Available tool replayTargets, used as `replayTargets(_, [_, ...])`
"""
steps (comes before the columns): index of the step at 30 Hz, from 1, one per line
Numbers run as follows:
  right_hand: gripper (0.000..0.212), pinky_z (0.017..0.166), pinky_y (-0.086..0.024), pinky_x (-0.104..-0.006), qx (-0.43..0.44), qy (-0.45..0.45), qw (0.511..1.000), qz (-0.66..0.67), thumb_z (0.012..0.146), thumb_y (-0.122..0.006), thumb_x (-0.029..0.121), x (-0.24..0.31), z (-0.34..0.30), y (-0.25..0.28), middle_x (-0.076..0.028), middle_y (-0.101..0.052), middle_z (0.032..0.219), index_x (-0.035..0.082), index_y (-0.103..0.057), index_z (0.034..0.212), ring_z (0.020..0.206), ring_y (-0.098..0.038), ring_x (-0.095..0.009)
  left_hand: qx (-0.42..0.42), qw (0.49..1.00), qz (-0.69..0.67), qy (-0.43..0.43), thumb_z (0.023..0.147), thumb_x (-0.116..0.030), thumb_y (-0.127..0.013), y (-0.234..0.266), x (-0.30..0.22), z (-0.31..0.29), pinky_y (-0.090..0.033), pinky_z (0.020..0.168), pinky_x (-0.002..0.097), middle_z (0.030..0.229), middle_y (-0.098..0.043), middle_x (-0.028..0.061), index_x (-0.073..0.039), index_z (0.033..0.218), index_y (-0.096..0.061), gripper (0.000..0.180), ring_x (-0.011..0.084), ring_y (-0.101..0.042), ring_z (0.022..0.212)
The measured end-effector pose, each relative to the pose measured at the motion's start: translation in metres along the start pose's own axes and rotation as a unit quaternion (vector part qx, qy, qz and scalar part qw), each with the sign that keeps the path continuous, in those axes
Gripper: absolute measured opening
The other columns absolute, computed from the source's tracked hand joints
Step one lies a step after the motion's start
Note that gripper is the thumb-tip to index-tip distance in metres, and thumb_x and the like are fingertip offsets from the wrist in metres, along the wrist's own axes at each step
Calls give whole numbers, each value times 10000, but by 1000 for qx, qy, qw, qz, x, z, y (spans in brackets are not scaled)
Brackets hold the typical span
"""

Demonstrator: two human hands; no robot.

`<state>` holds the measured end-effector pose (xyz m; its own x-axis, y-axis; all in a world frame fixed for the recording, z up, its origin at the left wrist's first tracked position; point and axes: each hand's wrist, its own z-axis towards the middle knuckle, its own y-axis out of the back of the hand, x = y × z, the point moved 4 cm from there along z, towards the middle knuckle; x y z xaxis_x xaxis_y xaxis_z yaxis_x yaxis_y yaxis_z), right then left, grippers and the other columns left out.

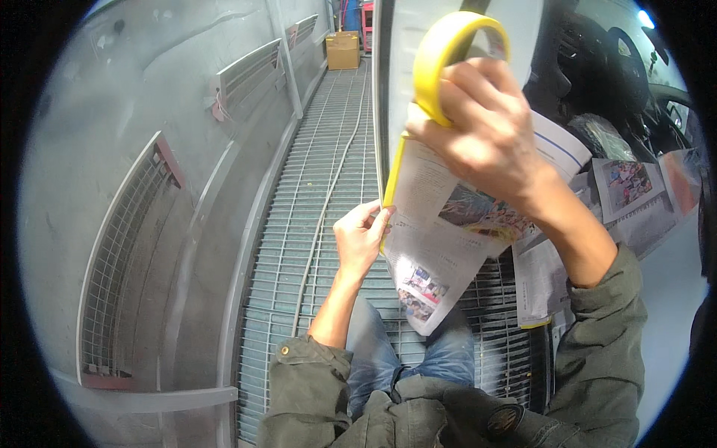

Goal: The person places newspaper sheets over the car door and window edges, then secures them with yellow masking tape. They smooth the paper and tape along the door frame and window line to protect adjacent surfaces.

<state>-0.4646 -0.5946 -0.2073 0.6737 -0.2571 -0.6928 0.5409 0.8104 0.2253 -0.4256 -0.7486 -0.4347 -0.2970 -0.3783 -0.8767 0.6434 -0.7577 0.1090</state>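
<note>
2 bare hands are at the left edge of a large printed newspaper sheet (pixel 422 190), which is in front of the person, above a grey metal grating floor (pixel 299 224). The right hand (pixel 485 134) has its fingers closed around a yellow ring-shaped roll of tape (pixel 429 71), near the upper part of the sheet. The left hand (pixel 362 235) pinches the edge between thumb and fingers, where 1 narrow yellow tape strip (pixel 394 175) runs down.

I judge that the main danger is in the tension: if the roll is pulled unevenly, the strip could crease or go off the edge. If the left pinch loosens too early, the edge could slip away (thin paper forgives little). The lower corner hangs over the blue denim trousers (pixel 373 358), so a knee might push and tear it.

About writing: the sheet carries columns of small print and colour photographs, but the letters are too small to read. A dark round badge (pixel 506 420) on the olive-green jacket (pixel 306 381) is also not legible.
</note>
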Motion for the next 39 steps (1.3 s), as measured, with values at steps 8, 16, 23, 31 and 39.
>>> replayTargets(8, [136, 843, -496, -379, 7, 8, 1000, -8, 603, -701, 209, 4, 5, -6, 6, -554, 840, 133, -715, 715, 905, -606, -175, -12, 998, 36, -46, 915, -100, -747, 6, 0, -3, -474, 508, 233, 677, -686, 35, 2, 1000, -758, 134, 69, -623, 558])
replayTargets(16, [101, 869, -468, -345, 35, -27, 999, -30, 630, -721, 199, 0, 11, -32, 38, -602, 897, 148, -741, 715, 969, -595, -149, -1, 999, 11, -51, 928, -107, -735, 2, 10, 2, -469, 506, 235, 695, -681, 31, 20, 978, -750, 138, 68, -613, 559])
replayTargets(23, [110, 875, -470, -341, 64, -45, 996, -36, 635, -721, 197, -4, 10, -32, 23, -633, 936, 148, -755, 727, 983, -599, -159, 10, 999, -17, -26, 943, -119, -722, -1, 5, 4, -480, 509, 234, 716, -687, 35, 37, 965, -746, 159, 73, -614, 565])
replayTargets(31, [94, 890, -468, -357, 64, -55, 996, -37, 647, -730, 196, -4, 11, -34, 12, -647, 950, 138, -754, 717, 985, -604, -166, 0, 994, 50, -96, 993, -123, -653, -5, -1, 7, -450, 482, 246, 711, -641, 28, 23, 1036, -725, 168, 74, -574, 533])
replayTargets(39, [83, 879, -465, -363, 78, -67, 994, -39, 657, -721, 196, -4, 12, -36, -2, -655, 947, 126, -745, 695, 964, -598, -170, -1, 994, 22, -111, 1020, -156, -618, -8, -13, 18, -457, 520, 264, 704, -622, 40, 23, 1044, -715, 205, 90, -566, 560])
